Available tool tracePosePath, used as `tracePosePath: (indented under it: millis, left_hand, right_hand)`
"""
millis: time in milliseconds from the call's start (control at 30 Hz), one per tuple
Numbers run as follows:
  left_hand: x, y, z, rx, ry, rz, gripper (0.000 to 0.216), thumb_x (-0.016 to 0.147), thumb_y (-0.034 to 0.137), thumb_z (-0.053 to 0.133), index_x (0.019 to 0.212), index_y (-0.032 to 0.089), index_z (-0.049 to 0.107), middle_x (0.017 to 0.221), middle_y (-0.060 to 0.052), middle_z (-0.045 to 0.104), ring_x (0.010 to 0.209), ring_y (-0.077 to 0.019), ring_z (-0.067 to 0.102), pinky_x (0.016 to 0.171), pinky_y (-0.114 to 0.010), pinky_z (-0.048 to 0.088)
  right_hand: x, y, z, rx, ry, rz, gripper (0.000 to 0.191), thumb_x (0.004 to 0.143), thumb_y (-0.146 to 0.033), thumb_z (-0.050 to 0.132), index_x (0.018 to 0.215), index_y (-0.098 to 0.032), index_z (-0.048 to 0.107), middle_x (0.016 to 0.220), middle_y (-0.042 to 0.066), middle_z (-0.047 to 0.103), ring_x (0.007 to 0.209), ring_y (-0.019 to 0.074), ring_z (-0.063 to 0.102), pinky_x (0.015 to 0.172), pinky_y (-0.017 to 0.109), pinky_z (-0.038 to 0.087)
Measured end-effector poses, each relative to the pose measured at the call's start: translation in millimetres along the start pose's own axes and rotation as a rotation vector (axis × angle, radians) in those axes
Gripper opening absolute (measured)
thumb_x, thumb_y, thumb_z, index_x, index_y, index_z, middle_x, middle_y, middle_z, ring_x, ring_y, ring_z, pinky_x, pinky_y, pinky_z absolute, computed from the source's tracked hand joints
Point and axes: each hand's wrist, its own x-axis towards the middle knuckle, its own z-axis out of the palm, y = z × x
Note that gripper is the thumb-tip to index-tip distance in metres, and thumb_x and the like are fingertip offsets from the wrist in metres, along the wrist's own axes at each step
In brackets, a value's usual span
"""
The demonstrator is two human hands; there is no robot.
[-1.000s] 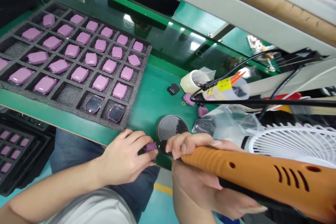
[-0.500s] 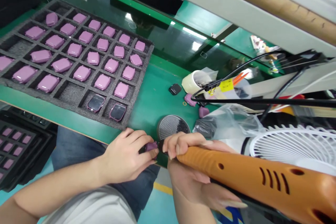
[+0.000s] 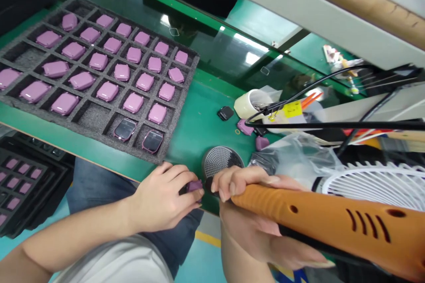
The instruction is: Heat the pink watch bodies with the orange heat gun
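Note:
Near the table's front edge my left hand (image 3: 168, 194) is closed around a small purple watch case (image 3: 194, 185), much of it hidden by the fingers. My right hand (image 3: 247, 185) grips an orange electric screwdriver (image 3: 318, 210) that lies almost level. Its dark front end points left at the watch case; whether the two touch, I cannot make out. Just behind the hands sits a round grey screw dish (image 3: 219, 161) with a perforated top. To the left, a dark foam tray (image 3: 91, 117) carries several purple watch cases (image 3: 108, 91) and two watches (image 3: 152, 141) with dark screens facing up.
A black watch part (image 3: 226, 113), a cream cup (image 3: 250, 104) and loose purple cases (image 3: 262, 143) lie beyond the dish. Clear plastic bags (image 3: 300, 159), a white fan guard (image 3: 372, 185) and a black cable (image 3: 332, 127) crowd the right. More trays (image 3: 29, 177) are stacked lower left.
The whole view has shifted slightly to the right. Both hands keep the same grip, and the screwdriver's front end stays by the purple watch case.

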Motion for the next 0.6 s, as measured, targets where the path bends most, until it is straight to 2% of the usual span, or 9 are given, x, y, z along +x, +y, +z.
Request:
tracePosePath:
  millis: [300,433,600]
  left_hand:
    - [0,0,0,-0.007,0.002,0.002,0.022,0.110,0.037,0.071,0.127,0.025,0.076,0.128,-0.009,0.077,0.120,-0.0277,0.068,0.091,-0.043,0.047]
    - [0,0,-1,-0.013,-0.010,-0.006,0.021,0.112,0.038,0.069,0.128,0.025,0.075,0.129,-0.008,0.077,0.121,-0.0284,0.069,0.092,-0.044,0.047]
    - [0,-1,-2,-0.026,-0.010,-0.009,0.020,0.113,0.037,0.068,0.127,0.024,0.073,0.127,-0.006,0.077,0.120,-0.0274,0.069,0.092,-0.044,0.048]
  right_hand:
    - [2,5,4,-0.009,0.022,0.011,0.075,0.093,-0.099,0.042,0.119,-0.035,0.073,0.076,-0.004,0.064,0.054,0.0155,0.054,0.051,0.031,0.046]
    - [1,12,7,-0.010,0.028,0.011,0.063,0.096,-0.092,0.052,0.115,-0.036,0.072,0.073,-0.006,0.062,0.049,0.0141,0.052,0.049,0.029,0.045]
    - [6,15,6,0.045,0.029,0.003,0.057,0.093,-0.088,0.063,0.112,-0.035,0.072,0.074,-0.007,0.062,0.049,0.0127,0.054,0.048,0.028,0.046]
